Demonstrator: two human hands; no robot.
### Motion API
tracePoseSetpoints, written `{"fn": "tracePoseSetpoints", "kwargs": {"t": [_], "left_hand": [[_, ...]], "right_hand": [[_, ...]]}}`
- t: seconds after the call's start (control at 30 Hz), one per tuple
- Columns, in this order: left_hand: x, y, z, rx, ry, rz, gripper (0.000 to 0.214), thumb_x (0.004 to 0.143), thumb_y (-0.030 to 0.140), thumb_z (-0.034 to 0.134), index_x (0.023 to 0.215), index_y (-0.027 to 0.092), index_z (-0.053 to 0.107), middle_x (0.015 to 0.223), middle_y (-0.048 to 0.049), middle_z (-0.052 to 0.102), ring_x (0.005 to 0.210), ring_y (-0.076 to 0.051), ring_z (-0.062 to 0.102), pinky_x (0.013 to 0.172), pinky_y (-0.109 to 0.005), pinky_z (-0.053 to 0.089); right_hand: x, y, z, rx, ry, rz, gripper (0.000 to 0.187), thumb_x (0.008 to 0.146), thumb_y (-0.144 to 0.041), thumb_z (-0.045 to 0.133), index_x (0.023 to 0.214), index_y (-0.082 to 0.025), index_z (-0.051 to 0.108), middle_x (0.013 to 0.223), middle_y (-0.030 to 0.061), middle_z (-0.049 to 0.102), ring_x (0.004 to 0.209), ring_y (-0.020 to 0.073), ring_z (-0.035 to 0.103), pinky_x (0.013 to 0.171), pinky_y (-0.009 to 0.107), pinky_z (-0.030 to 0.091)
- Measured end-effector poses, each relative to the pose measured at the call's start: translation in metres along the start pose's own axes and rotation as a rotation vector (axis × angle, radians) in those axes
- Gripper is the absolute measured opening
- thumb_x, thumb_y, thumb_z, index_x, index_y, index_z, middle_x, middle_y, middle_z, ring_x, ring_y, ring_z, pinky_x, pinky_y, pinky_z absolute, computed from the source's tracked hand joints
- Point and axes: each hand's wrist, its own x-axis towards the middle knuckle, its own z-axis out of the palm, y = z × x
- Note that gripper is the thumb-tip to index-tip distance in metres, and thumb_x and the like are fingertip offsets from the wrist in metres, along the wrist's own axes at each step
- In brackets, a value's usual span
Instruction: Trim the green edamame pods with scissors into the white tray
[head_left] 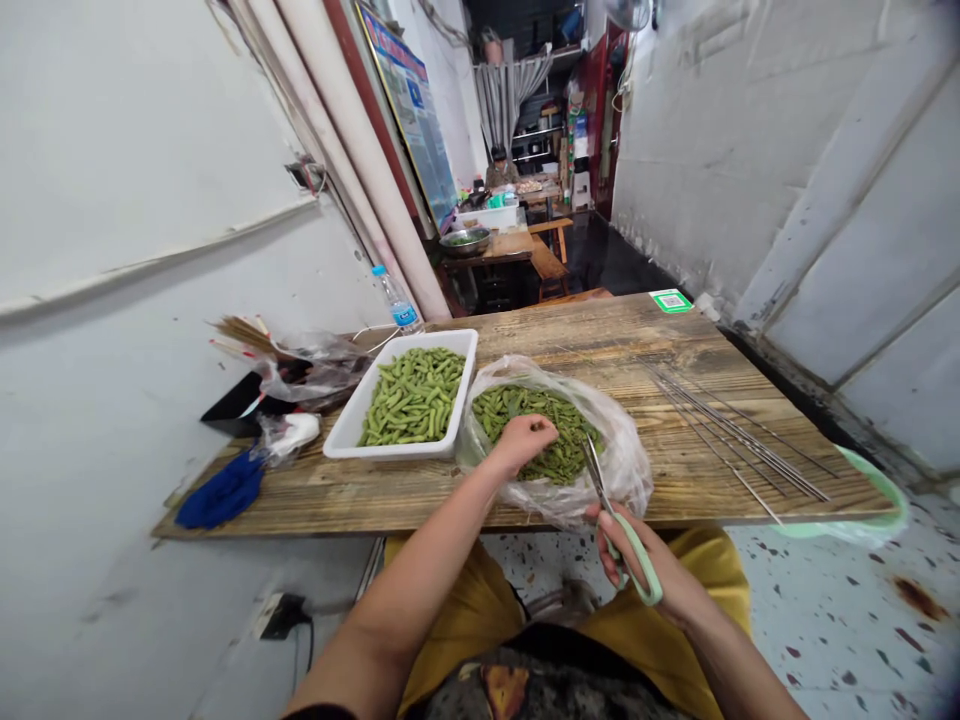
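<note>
1. Left hand (527, 445): you have it over the near-middle of the open plastic bag (628, 462), fingers curled in toward the thumb. Cannot tell whether a pod is pinched between them.
2. Right hand (669, 575): you have it closed around the green handles of the scissors (637, 552), just past the near edge of the table (697, 345). The blades point away from you, slightly parted, tips over the right side of the bag's contents.
3. Bag: stands at the near middle of the wooden table, mouth spread wide around a heap of green pods (562, 408).
4. White tray (390, 453): just left of the bag, holding a broad pile of loose pods (416, 395).
5. Right side of table: thin metal skewers (780, 465) lie slantwise, well apart from your right hand; a green-edged card (671, 300) lies at the far edge.
6. Left side: a bottle (405, 314) stands beyond the tray; a blue cloth-like item (221, 490) lies at the near left corner.
</note>
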Motion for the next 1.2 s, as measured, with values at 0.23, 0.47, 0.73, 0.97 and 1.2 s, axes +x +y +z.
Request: {"fn": "tracePoseSetpoints", "kwargs": {"t": [0.23,0.47,0.73,0.97,1.2], "left_hand": [[0.023,0.0,0.016,0.771,-0.008,0.299,0.017,0.073,0.017,0.062,0.085,0.021,0.073,0.091,-0.008,0.071,0.09,-0.023,0.061,0.082,-0.03,0.042],[0.018,0.004,0.015,0.457,0.064,0.279,0.018,0.076,0.022,0.057,0.081,0.015,0.072,0.08,-0.0059,0.07,0.072,-0.017,0.059,0.071,-0.026,0.043],[-0.001,0.001,0.001,-0.234,-0.161,-0.096,0.036,0.068,0.042,0.07,0.083,0.01,0.063,0.063,-0.0001,0.063,0.037,-0.001,0.026,0.04,-0.02,0.017],[-0.007,0.0,-0.003,-0.293,-0.147,-0.057,0.04,0.066,0.037,0.074,0.092,0.011,0.06,0.062,0.0002,0.064,0.036,-0.001,0.028,0.04,-0.019,0.017],[-0.011,-0.003,-0.001,-0.261,-0.171,-0.062,0.033,0.062,0.037,0.075,0.075,0.011,0.059,0.063,-0.0016,0.064,0.039,-0.001,0.029,0.04,-0.018,0.017]], "right_hand": [[0.0,0.001,-0.002,-0.007,0.011,-0.01,0.048,0.073,-0.064,0.061,0.089,-0.02,0.052,0.061,-0.0067,0.045,0.045,0.0063,0.041,0.04,0.019,0.036],[0.003,0.001,0.0,-0.017,0.004,-0.009,0.044,0.074,-0.063,0.06,0.088,-0.022,0.051,0.059,-0.0078,0.045,0.045,0.0073,0.042,0.041,0.019,0.036],[0.008,-0.008,0.007,-0.133,-0.024,-0.054,0.041,0.076,-0.061,0.059,0.088,-0.022,0.052,0.06,-0.0078,0.042,0.045,0.0075,0.04,0.04,0.018,0.034],[0.012,-0.006,0.007,-0.204,-0.033,-0.09,0.039,0.079,-0.059,0.058,0.09,-0.022,0.054,0.056,-0.008,0.04,0.042,0.0065,0.036,0.038,0.018,0.031],[0.017,-0.005,0.008,-0.174,-0.064,-0.054,0.038,0.079,-0.058,0.059,0.085,-0.022,0.051,0.054,-0.0093,0.038,0.039,0.005,0.034,0.035,0.016,0.031]]}}
